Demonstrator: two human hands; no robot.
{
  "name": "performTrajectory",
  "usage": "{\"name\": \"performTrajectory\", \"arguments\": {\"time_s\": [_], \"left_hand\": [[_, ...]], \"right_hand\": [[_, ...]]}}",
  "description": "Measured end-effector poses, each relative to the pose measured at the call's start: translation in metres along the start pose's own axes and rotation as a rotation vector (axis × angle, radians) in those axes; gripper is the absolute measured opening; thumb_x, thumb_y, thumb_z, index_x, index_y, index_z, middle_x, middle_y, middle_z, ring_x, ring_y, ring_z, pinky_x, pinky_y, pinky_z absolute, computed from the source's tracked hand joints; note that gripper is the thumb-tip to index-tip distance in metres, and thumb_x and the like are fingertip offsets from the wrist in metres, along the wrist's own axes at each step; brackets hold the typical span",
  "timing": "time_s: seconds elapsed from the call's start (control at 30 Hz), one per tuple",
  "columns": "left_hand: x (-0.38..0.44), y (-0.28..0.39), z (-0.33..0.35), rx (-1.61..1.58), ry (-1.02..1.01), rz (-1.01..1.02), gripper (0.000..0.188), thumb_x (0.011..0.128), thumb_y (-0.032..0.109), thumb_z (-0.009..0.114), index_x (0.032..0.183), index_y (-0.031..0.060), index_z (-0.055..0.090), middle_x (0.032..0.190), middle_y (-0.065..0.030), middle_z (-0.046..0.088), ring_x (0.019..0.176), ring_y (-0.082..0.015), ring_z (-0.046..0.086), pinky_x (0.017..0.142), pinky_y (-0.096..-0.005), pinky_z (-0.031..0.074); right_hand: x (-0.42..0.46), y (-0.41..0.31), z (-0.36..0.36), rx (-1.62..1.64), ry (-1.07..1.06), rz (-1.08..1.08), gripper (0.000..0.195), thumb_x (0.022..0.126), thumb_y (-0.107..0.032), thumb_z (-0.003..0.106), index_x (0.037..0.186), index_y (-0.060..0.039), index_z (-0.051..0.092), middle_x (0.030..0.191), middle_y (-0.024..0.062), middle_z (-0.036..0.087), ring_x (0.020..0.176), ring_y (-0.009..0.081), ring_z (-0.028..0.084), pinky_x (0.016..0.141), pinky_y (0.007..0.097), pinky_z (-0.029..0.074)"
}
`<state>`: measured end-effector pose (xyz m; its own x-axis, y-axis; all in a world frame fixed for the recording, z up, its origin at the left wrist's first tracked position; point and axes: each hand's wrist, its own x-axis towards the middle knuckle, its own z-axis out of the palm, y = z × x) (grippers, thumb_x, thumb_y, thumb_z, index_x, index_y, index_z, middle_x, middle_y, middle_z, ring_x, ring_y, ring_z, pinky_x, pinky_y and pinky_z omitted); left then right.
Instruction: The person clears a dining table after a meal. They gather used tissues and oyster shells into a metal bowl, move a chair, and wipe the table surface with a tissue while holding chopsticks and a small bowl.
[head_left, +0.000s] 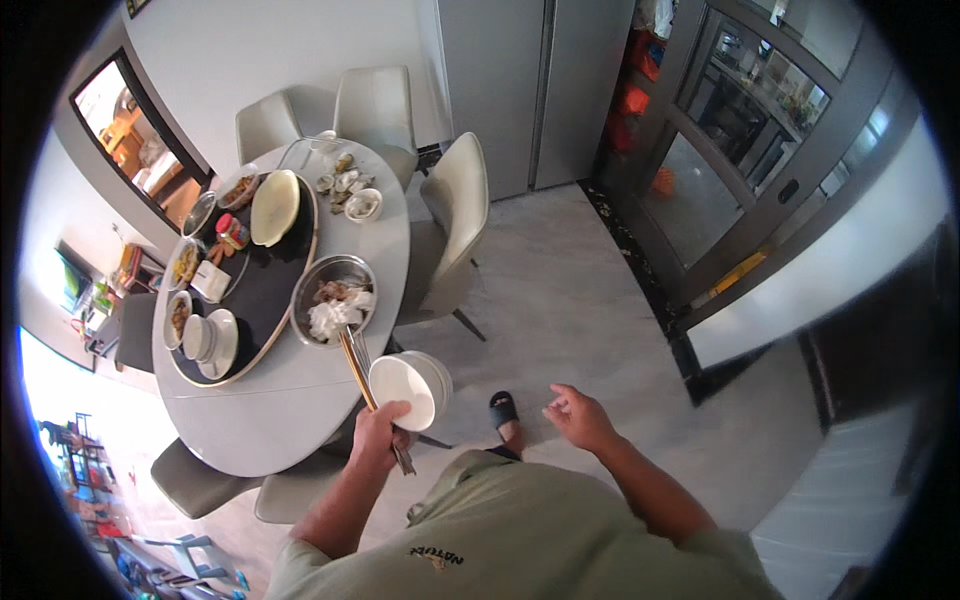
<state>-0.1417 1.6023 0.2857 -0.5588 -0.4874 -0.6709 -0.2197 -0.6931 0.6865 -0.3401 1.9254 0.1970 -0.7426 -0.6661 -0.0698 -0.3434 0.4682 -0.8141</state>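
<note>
In my left hand (381, 436) are a stack of white bowls (409, 390) and a bundle of chopsticks (360, 375), some wooden and some metal-looking. My thumb lies over the rim of the top bowl. The chopsticks' far ends point at a steel bowl (300, 311) on the table's edge, which holds crumpled white tissues (337, 315) and food scraps. To the right, my right hand (577, 420) hangs over the floor with nothing in it, its fingers partly curled and apart.
The oval table (247, 435) carries a dark turntable (262, 274) with dishes, a red-lidded jar (232, 231) and a yellowish oval dish (275, 208). Shells (345, 184) lie beside a small bowl (364, 205). Chairs (459, 202) surround the table. A framed glass door (739, 180) stands right.
</note>
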Motion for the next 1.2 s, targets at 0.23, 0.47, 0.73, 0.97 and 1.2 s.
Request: {"name": "performTrajectory", "arguments": {"time_s": [0.23,0.47,0.73,0.97,1.2], "left_hand": [[0.073,0.026,0.1,-0.047,-0.014,0.05,0.015,0.088,0.007,0.072,0.1,0.0014,0.064,0.068,-0.004,0.059,0.041,-0.0116,0.044,0.037,-0.0287,0.034],[0.068,0.032,0.124,-0.055,0.2,0.101,0.011,0.087,0.008,0.072,0.093,0.0001,0.068,0.065,-0.0044,0.06,0.04,-0.0123,0.047,0.036,-0.0277,0.035],[0.006,0.004,0.181,-0.316,0.699,0.22,0.02,0.085,0.009,0.071,0.101,0.0003,0.062,0.07,-0.0055,0.058,0.041,-0.0121,0.043,0.037,-0.0278,0.034],[0.001,-0.03,0.195,-0.552,0.861,0.246,0.023,0.086,0.012,0.069,0.106,0.0019,0.063,0.068,-0.0024,0.057,0.041,-0.0109,0.043,0.038,-0.0278,0.034],[0.037,-0.024,0.083,-0.665,0.96,0.232,0.017,0.085,0.013,0.072,0.095,0.0026,0.062,0.064,-0.001,0.05,0.043,-0.0127,0.042,0.04,-0.0303,0.035]], "right_hand": [[0.149,-0.003,-0.084,-0.181,0.036,-0.048,0.056,0.097,-0.029,0.076,0.143,-0.0032,0.057,0.13,0.0175,0.069,0.108,0.0322,0.071,0.09,0.0441,0.057],[0.328,-0.051,-0.067,-0.132,0.144,-0.661,0.077,0.093,-0.031,0.079,0.154,0.0013,0.044,0.146,0.0238,0.055,0.137,0.0409,0.052,0.115,0.0518,0.042],[0.449,-0.055,-0.004,-0.272,-0.088,-0.974,0.077,0.092,-0.038,0.078,0.155,-0.0068,0.046,0.134,0.0137,0.062,0.134,0.036,0.053,0.121,0.0608,0.034],[0.506,-0.017,-0.001,-0.398,-0.197,-1.249,0.064,0.097,-0.04,0.072,0.149,-0.0072,0.055,0.112,0.0085,0.068,0.117,0.0291,0.059,0.118,0.0599,0.039],[0.515,-0.014,-0.005,-0.456,-0.244,-1.203,0.064,0.097,-0.039,0.073,0.148,-0.0045,0.055,0.124,0.0102,0.068,0.122,0.0303,0.059,0.119,0.0596,0.038]]}}
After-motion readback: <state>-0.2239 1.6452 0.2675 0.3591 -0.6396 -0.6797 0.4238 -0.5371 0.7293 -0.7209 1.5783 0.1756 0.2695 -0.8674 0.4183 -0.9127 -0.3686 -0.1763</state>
